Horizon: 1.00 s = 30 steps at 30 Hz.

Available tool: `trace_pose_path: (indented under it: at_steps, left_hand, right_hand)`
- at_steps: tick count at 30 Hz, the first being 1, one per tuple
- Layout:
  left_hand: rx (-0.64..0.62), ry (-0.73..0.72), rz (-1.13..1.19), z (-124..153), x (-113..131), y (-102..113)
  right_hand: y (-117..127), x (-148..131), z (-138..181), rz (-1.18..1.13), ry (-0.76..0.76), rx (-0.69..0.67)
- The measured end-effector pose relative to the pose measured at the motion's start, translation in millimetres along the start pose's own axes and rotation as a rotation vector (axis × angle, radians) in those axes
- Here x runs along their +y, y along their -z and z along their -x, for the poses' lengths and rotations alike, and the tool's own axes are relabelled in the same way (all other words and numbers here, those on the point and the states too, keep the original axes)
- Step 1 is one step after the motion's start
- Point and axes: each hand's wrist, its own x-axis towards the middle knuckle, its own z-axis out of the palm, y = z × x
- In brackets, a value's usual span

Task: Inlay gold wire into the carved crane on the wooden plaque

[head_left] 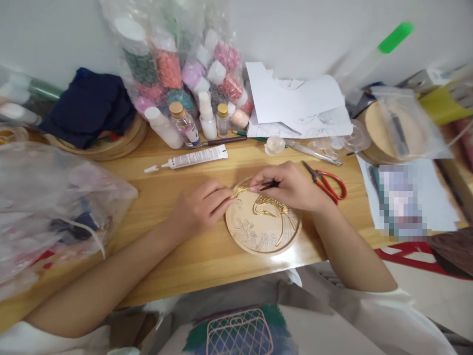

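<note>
Right hand [293,187] is pinching dark tool [272,185] at one o'clock on disc [247,212]; left hand [201,207], grip unclear, ideally steadying gold strand [241,190] at ten.

The beige disc [260,226] bears a golden bird [278,203].

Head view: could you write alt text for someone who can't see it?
A person's right hand holds a slim dark tool over a pale round disc with a gold-outlined bird, the left hand at its upper left edge. A white tube and small bottles sit behind; red-handled pliers lie to the right.
</note>
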Motion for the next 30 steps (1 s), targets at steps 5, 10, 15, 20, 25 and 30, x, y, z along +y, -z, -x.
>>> trace_pose_path:
  at_steps: [5,10,15,20,25,30]
  left_hand:
    - [0.024,-0.003,-0.009,1,0,-2]
    - [0.039,0.015,0.006,-1,1,-2]
    - [0.029,0.056,0.055,-2,2,-1]
    - [0.014,0.046,0.008,-2,2,-1]
    - [0.067,-0.017,-0.006,-2,2,-1]
    - [0.058,-0.017,-0.034,-1,2,0]
  right_hand:
    - [-13,-1,1,0.013,0.081,-0.013]
    - [-22,-2,1,0.059,0.117,0.008]
    - [-26,-1,1,0.113,0.110,0.042]
    - [-29,3,0,0.126,0.074,0.046]
    - [-19,1,-1,-0.071,-0.046,0.069]
    - [-10,1,0,0.194,-0.086,0.195]
